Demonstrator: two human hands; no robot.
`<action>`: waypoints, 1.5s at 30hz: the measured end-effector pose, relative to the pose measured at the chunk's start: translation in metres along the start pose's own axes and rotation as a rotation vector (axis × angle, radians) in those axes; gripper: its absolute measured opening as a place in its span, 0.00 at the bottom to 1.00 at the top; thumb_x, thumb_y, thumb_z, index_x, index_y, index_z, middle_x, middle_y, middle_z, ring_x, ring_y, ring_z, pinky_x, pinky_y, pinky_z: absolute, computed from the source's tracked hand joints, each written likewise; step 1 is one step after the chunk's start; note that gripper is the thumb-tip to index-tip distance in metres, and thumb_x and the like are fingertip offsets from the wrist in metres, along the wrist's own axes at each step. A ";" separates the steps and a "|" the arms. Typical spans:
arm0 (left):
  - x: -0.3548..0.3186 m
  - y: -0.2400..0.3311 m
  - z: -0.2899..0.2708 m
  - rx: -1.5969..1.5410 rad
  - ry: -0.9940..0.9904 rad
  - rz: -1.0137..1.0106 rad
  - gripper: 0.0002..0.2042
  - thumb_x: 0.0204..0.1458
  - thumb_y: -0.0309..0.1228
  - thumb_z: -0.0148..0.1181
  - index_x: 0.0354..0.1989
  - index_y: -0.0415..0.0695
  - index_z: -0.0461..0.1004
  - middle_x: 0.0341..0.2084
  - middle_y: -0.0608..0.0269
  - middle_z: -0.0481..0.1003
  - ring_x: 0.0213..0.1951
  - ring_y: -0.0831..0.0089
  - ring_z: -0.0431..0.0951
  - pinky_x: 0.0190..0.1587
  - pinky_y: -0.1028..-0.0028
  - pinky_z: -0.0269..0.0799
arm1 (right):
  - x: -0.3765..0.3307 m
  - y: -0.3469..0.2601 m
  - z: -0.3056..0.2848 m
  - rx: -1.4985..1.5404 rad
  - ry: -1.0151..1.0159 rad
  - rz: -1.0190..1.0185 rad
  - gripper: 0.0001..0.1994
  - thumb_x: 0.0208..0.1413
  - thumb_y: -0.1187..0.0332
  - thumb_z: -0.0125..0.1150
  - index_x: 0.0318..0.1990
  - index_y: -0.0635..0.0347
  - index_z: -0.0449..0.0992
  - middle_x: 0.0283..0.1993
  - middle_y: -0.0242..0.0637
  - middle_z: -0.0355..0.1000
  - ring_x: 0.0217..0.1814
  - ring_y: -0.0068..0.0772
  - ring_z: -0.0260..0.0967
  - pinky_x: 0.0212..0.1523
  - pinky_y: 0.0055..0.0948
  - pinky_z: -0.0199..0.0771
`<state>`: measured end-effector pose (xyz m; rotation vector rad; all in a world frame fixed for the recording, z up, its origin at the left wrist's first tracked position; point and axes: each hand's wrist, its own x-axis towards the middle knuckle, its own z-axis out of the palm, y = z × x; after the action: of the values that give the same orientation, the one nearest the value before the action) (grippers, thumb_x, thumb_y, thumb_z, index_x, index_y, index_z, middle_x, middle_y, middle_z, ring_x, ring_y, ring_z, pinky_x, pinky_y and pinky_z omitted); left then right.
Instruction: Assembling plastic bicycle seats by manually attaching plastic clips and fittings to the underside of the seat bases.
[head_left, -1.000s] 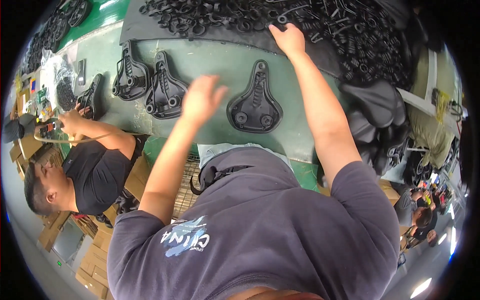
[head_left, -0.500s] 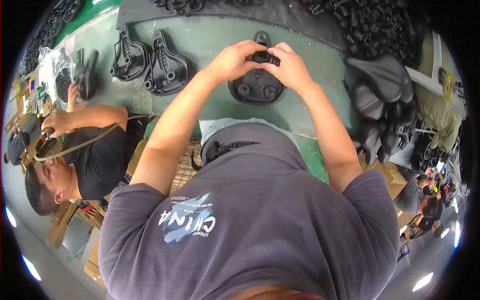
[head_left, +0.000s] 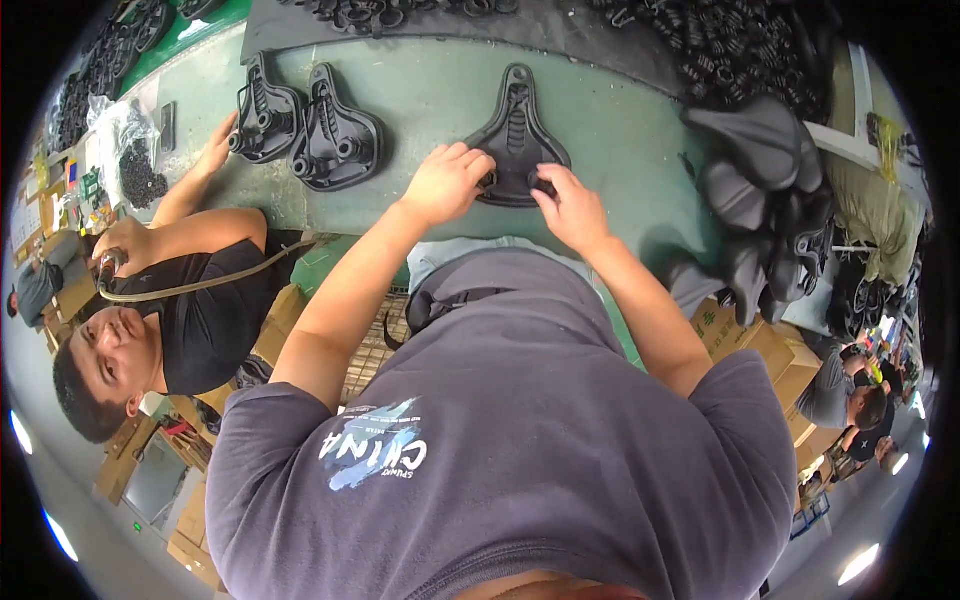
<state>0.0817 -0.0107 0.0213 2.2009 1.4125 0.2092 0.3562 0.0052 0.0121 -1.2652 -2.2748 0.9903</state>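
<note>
A black bicycle saddle [head_left: 516,150] lies underside up on the green bench in front of me, its narrow nose pointing away. My left hand [head_left: 447,185] is closed at the saddle's rear left, fingertips on a small black round part [head_left: 488,181] that they mostly cover. At the rear right, my right hand [head_left: 573,208] pinches a small black round part [head_left: 541,185] between thumb and fingers, over the saddle shell. The round mounts beneath both hands are largely hidden.
Two black saddles [head_left: 337,135] lie underside up to the left, within reach of a co-worker's hand [head_left: 215,150]. That person's other hand grips a hosed tool [head_left: 108,262]. Padded saddles [head_left: 745,150] are heaped at right. Small black springs [head_left: 740,50] cover the dark mat beyond.
My hands have parted from the saddle's middle and come back to its two rear corners. At left, the co-worker's hand has let go of a dark object and reached toward the saddles.
</note>
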 end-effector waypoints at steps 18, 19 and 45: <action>0.154 -0.226 -0.042 -0.726 0.657 -0.993 0.19 0.61 0.42 0.71 0.38 0.34 0.81 0.27 0.60 0.83 0.29 0.74 0.81 0.35 0.72 0.75 | 0.266 0.159 -0.102 0.384 0.682 0.765 0.24 0.60 0.57 0.73 0.51 0.73 0.78 0.45 0.44 0.81 0.41 0.37 0.79 0.47 0.37 0.81; 0.147 -0.217 -0.036 -0.848 0.779 -0.955 0.17 0.61 0.40 0.72 0.35 0.35 0.81 0.26 0.62 0.82 0.28 0.75 0.79 0.34 0.72 0.73 | 0.277 0.163 -0.111 0.536 0.605 0.835 0.21 0.62 0.56 0.72 0.48 0.68 0.80 0.42 0.39 0.80 0.39 0.33 0.77 0.41 0.36 0.81; -0.001 0.010 -0.003 -0.285 0.051 -0.042 0.22 0.55 0.29 0.70 0.59 0.46 0.74 0.57 0.59 0.77 0.55 0.51 0.80 0.57 0.57 0.77 | 0.135 0.024 -0.208 0.542 0.373 0.647 0.10 0.71 0.70 0.60 0.49 0.68 0.83 0.34 0.35 0.78 0.23 0.18 0.68 0.22 0.24 0.68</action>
<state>0.0886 -0.0143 0.0288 1.9442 1.3622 0.4265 0.4220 0.2118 0.1347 -1.7632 -1.2057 1.3157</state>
